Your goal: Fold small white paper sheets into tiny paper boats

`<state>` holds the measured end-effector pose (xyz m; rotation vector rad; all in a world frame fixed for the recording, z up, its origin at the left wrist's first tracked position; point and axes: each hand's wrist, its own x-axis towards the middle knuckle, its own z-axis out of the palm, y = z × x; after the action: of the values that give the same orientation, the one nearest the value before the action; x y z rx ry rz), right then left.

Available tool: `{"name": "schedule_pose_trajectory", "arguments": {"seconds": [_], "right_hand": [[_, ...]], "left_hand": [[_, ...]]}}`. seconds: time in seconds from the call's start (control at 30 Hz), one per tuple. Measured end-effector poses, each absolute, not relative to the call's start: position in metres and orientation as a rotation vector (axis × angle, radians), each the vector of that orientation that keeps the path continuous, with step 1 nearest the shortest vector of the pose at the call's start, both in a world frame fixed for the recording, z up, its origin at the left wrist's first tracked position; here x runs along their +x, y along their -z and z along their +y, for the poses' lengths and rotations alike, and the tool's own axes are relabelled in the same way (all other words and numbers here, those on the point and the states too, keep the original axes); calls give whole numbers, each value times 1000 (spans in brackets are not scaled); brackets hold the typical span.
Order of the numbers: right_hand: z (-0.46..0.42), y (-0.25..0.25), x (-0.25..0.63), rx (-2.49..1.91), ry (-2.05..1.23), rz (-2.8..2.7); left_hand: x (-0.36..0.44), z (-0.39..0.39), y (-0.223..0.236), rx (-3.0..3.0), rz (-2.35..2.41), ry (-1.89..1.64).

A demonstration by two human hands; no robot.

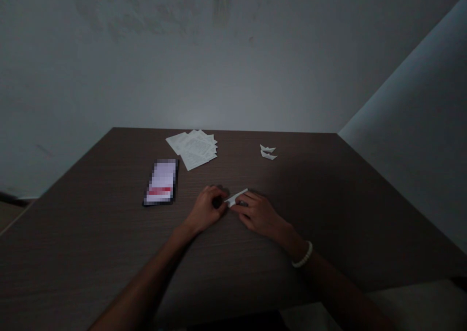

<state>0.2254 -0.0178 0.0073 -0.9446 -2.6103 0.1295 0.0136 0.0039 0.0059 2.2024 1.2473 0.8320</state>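
Observation:
A small folded white paper piece (236, 197) lies on the dark wooden table (328, 204) between my two hands. My left hand (207, 208) is curled, its fingertips pinching the paper's left end. My right hand (258, 212) presses and grips the paper's right side with bent fingers; a white bead bracelet (304, 255) is on that wrist. Most of the paper is hidden under my fingers.
A fanned stack of printed paper sheets (193, 147) lies at the back of the table. A phone (161, 181) with a lit screen lies to its left front. Two small folded paper boats (268, 152) sit at the back right. Walls close the far and right sides.

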Motion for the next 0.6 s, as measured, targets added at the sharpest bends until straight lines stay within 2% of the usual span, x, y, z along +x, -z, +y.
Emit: {"name": "schedule_pose_trajectory", "arguments": {"seconds": [0.43,0.6], "right_hand": [[-19,2,229,-908,-267,-2393],[-14,-2,237,-1069,-282,-2119]], "left_hand": [[14,3,1,2280,1285,-789],[13,4,-1,2284,1254,-742]]}}
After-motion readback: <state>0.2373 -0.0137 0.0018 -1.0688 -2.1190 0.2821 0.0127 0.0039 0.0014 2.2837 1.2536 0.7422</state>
